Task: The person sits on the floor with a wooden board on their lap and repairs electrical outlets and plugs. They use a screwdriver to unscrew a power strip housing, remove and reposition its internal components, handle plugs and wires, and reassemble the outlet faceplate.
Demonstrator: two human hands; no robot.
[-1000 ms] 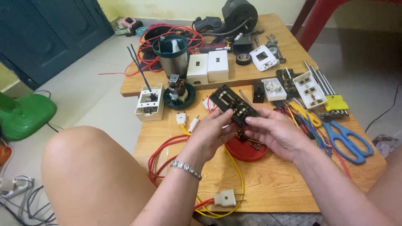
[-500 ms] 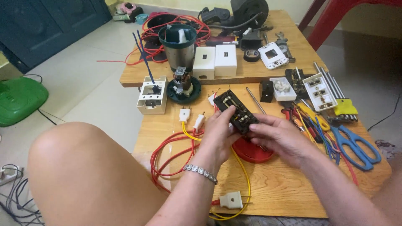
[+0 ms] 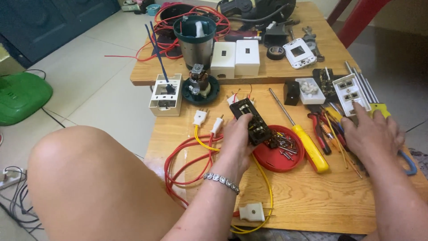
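My left hand grips a black switch module with short red wires at its far end, held over the wooden table beside a red lid full of small screws and wire bits. My right hand rests palm down on a pile of hand tools at the table's right: red-handled pliers and blue-handled scissors. Whether its fingers hold any tool is hidden. A yellow-handled screwdriver lies between the two hands.
Red and yellow cables with white plugs loop at the left. White socket plates, white boxes, a metal blender base and a small motor crowd the far side. My bare knee is at front left.
My right hand has let go of the black module and moved right onto the tools. My left hand alone now holds the module. The camera has moved closer.
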